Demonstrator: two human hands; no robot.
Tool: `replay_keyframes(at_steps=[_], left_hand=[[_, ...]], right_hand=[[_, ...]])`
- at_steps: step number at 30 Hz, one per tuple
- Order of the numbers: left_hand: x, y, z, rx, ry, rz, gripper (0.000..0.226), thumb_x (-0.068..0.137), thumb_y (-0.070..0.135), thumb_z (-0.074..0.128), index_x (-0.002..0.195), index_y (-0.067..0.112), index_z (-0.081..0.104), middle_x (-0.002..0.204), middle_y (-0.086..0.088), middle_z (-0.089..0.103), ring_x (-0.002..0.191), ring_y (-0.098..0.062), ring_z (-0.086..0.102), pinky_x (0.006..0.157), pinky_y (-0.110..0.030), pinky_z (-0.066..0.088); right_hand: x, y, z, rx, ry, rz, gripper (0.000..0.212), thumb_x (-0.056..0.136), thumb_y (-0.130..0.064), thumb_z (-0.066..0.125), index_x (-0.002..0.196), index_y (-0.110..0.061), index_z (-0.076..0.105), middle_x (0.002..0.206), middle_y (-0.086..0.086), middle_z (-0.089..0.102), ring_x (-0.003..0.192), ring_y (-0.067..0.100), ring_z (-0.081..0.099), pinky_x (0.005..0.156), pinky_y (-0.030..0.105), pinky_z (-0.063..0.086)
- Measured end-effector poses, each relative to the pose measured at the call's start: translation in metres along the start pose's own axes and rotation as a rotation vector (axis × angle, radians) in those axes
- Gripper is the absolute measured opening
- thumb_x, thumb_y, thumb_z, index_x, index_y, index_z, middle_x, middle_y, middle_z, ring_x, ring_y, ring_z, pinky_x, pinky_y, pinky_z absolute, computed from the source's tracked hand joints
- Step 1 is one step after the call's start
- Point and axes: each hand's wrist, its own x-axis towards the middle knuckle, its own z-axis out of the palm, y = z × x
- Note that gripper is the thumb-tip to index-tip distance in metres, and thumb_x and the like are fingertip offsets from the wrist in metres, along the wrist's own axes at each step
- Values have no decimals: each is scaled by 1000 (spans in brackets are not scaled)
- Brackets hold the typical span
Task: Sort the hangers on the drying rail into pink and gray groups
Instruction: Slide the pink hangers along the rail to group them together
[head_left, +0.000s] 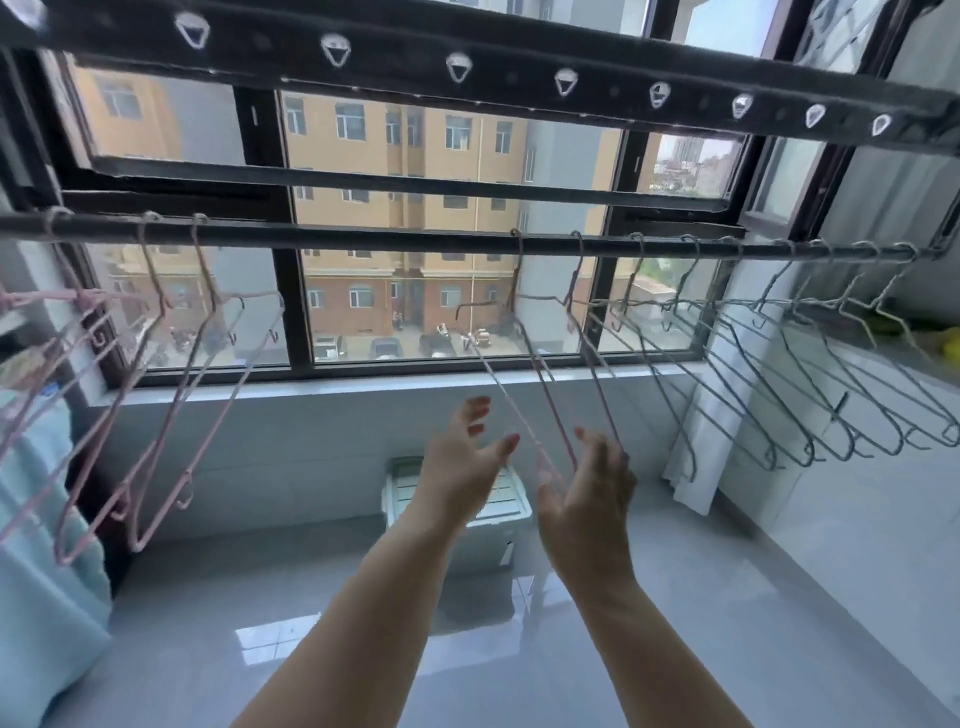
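Rail: pink hangers hung left, gray hangers right.
Stray pink hangers: beside the gray, so you reached there.
Your left grip: fingers spread apart.
Your right grip: at their tips; closure unclear.

We can't tell whether the right hand grips anything: the two middle hangers blur out low down, one drops behind its fingers, and their colour reads pinkish at best. The leftmost pink hangers, the blue towel and the rail run off the left edge. The left hand and its arm hide part of the storage box, and the yellow-green thing on the right sill is too blurred to name.
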Motion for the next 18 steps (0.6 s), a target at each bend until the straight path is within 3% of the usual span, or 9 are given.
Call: replay_keyframes(at_steps=[2, 4, 9, 13, 16, 18], left_hand=[[-2, -1, -38, 97, 131, 67, 53, 81, 18, 67, 129, 10, 44, 129, -6, 53, 114, -15, 49, 96, -24, 37], [-5, -5, -83, 217, 280, 124, 53, 81, 15, 67, 128, 6, 46, 129, -10, 53, 118, -21, 49, 97, -23, 36], [-16, -19, -185, 509, 525, 105, 51, 83, 6, 61, 130, -1, 43, 134, -20, 48, 126, -30, 43, 104, -27, 27], [-22, -36, -227, 554, 412, -79, 46, 91, 13, 50, 135, 6, 40, 136, -17, 47, 128, -29, 42, 106, -32, 29], [-22, -43, -236, 529, 265, -145, 25, 91, 11, 46, 113, 8, 56, 108, -17, 64, 102, -32, 60, 90, -41, 46], [-22, -47, -237, 529, 223, -131, 16, 90, 7, 45, 101, 7, 56, 90, -14, 63, 88, -31, 61, 77, -39, 46]], right_hand=[[-8, -22, 12, 17, 33, -121, 45, 79, -1, 59, 122, -6, 46, 124, 13, 44, 114, 19, 37, 100, 22, 26], [-16, -51, 33, 92, -112, -175, 39, 80, -2, 59, 117, -9, 52, 122, 10, 49, 114, 17, 40, 96, 12, 21], [-47, -126, 106, 269, -611, -230, 35, 88, -14, 54, 123, -15, 51, 127, 5, 51, 119, 18, 46, 98, 19, 29], [-65, -175, 155, 395, -744, -144, 44, 90, -19, 54, 131, -10, 41, 130, 8, 53, 121, 20, 48, 96, 20, 32], [-68, -190, 174, 460, -721, -35, 29, 90, -13, 51, 118, -9, 50, 101, 3, 60, 82, 15, 57, 65, 19, 36], [-68, -189, 178, 529, -692, 42, 21, 90, -11, 48, 110, -9, 55, 89, 2, 59, 65, 8, 49, 59, 22, 36]])
